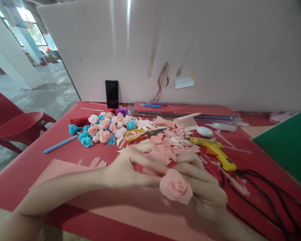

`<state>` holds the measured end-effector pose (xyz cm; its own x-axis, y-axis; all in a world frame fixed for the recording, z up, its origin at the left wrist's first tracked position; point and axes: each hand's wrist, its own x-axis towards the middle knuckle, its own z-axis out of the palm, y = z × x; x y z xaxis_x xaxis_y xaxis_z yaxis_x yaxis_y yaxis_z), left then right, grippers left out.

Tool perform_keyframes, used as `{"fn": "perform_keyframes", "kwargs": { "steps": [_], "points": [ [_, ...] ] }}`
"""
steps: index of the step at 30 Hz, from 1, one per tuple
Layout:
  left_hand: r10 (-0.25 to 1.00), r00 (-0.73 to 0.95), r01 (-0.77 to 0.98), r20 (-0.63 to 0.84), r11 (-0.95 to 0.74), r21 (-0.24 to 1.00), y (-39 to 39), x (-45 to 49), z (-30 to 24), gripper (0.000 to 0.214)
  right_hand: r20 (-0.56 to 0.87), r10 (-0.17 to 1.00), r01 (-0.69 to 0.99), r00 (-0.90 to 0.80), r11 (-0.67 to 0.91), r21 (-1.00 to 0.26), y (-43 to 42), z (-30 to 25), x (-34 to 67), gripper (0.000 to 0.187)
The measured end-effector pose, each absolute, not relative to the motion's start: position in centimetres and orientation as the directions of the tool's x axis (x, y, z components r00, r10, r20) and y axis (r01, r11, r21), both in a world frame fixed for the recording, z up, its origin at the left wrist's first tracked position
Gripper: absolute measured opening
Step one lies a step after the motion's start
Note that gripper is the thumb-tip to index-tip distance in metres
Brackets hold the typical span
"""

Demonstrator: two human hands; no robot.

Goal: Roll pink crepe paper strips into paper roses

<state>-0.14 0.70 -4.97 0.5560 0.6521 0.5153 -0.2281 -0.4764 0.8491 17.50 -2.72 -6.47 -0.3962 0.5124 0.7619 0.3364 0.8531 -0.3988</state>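
Note:
A pink paper rose [176, 186] is held above the table's front part, its rolled petals facing me. My left hand [132, 164] reaches in from the left, thumb and forefinger closed at the rose's left edge. Fingers of my right hand [205, 184] are curled behind and beside the rose on its right; their exact grip is partly hidden by the petals. Beneath both hands lies a large pink paper sheet [130, 209]. Just beyond them are pink paper scraps [165, 147] and scissors [150, 132] with a yellow handle loop.
Finished paper roses [105, 135] in pink, white and blue are heaped at the left. A yellow glue gun [219, 152] trails a black cord [266, 197] at the right. A blue pen [60, 144], a phone [111, 94], a white oval object [204, 132] and a green board [288, 144] surround the work.

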Motion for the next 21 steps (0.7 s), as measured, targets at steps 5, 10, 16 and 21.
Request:
{"fn": "perform_keyframes", "kwargs": {
  "steps": [5, 10, 16, 21],
  "points": [
    [0.585, 0.657, -0.253, 0.475, -0.422, 0.87, 1.3, -0.4, -4.5, 0.017, 0.694, 0.531, 0.201, -0.486, 0.841, -0.503, -2.0, -5.7, 17.2, 0.032],
    [0.575, 0.523, -0.229, 0.629, -0.616, 0.753, 1.0, -0.2, -4.8, 0.017, 0.707, 0.548, 0.191, -0.447, 0.83, -0.523, -2.3, -6.1, 17.2, 0.019],
    [0.581, 0.379, -0.144, 0.72, -0.732, 0.666, 0.0, 0.3, -4.9, 0.028, 0.74, 0.533, 0.243, -0.411, 0.846, -0.474, -3.2, -6.7, 17.4, 0.018],
    [0.567, 0.311, -0.12, 0.763, -0.773, 0.623, -0.2, 0.6, -5.1, 0.027, 0.781, 0.499, 0.384, -0.377, 0.851, -0.359, -3.6, -6.8, 17.6, 0.02]
  ]
}}
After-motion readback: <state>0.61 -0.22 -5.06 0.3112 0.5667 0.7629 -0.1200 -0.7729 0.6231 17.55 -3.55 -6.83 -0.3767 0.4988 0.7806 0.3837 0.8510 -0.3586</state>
